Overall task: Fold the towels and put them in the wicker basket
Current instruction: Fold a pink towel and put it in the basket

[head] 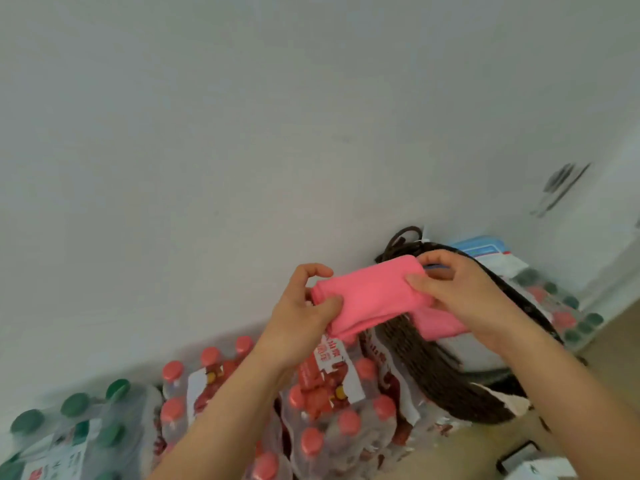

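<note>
Towel held over basket: fold may slip

Towel (pixel 370 296), pink and folded into a short wad, is held in the air just above and in front of the basket (pixel 433 368). The left hand (pixel 304 317) pinches its left end between thumb and fingers; the right hand (pixel 460 296) grips the right end, thumb on top. A lower layer sags out below the right hand, so letting go with either hand could, I judge, let the fold fall open. The basket's dark woven side looks tilted and its mouth is mostly hidden behind the towel and right hand, so a blind drop might catch the rim. Room is tight: the wall (pixel 242 133) is close behind and bottles (pixel 332 393) crowd the left, while the space above is free
</note>
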`<state>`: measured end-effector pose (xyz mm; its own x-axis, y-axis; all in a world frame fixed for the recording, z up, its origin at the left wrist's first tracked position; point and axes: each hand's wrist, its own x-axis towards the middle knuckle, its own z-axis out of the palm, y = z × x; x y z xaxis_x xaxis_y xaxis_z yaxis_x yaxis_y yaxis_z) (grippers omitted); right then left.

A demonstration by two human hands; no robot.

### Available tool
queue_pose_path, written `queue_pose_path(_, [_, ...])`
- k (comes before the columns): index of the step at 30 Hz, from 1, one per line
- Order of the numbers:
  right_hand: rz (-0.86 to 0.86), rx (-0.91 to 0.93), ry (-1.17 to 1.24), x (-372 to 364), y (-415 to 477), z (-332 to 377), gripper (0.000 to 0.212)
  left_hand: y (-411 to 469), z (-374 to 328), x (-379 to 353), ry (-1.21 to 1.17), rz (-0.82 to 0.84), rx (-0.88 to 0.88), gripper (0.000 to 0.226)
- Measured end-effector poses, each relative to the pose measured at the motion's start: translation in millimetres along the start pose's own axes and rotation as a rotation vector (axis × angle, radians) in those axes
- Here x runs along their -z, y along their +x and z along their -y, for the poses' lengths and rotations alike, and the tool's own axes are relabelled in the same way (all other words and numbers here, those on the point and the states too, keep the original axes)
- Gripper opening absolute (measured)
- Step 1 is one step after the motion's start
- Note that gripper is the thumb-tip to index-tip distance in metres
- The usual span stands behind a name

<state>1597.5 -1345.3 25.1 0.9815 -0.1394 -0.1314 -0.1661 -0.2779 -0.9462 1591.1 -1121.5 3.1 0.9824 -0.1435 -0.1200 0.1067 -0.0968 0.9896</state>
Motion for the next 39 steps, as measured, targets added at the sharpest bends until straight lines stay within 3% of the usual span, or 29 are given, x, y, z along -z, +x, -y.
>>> queue_pose_path(5, [-0.142, 0.041, -0.309, 74.4, 57.2, -41.9, 0.022, 61.5, -4.1, -89.1, 0.343, -0.021, -0.113, 0.025])
queue_pose_path(10, [-0.148, 0.017, -0.574, 101.8, 85.0, -81.6, 0.024, 91.1, 11.7, -143.6, 0.799, -0.006, -0.160, 0.033])
queue_pose_path(15, [-0.073, 0.208, -0.772, 102.8, 92.4, -98.1, 0.020, 97.5, 14.2, -165.3, 1.155, -0.077, -0.183, 0.036])
queue_pose_path(18, [-0.006, 0.263, -1.012, 100.2, 91.5, -99.0, 0.012, 95.9, 19.5, -164.8, 1.338, -0.094, -0.188, 0.034])
queue_pose_path(20, [-0.030, 0.364, -1.154, 100.2, 92.4, -98.6, 0.011, 97.3, 25.3, -166.5, 1.451, -0.141, -0.314, 0.032])
queue_pose_path(22, [0.021, 0.487, -1.172, 100.4, 91.5, -94.5, 0.010, 100.7, 31.0, -169.8, 1.487, -0.084, -0.526, 0.027])
queue_pose_path(24, [0.148, 0.565, -1.163, 100.8, 92.5, -95.5, 0.006, 102.7, 36.6, -170.3, 1.470, 0.050, -0.632, 0.023])
queue_pose_path(28, [0.322, 0.523, -1.256, 102.1, 86.7, -97.1, 0.029, 97.5, 38.3, -168.4, 1.494, 0.176, -0.528, 0.014])
queue_pose_path(32, [0.467, 0.495, -1.252, 107.4, 88.0, -100.4, 0.042, 92.7, 25.0, -169.0, 1.545, 0.316, -0.500, 0.051])
queue_pose_path(34, [0.468, 0.500, -1.166, 116.5, 88.9, -98.2, 0.039, 92.4, 20.8, -173.6, 1.565, 0.318, -0.530, 0.051])
queue_pose_path(36, [0.367, 0.557, -1.123, 123.1, 83.1, -96.1, 0.022, 93.8, 19.2, -179.3, 1.606, 0.301, -0.506, 0.041])
queue_pose_path(39, [0.228, 0.453, -1.302, 127.8, 66.4, -97.6, 0.009, 101.1, 24.0, -181.3, 1.635, 0.222, -0.516, 0.026])
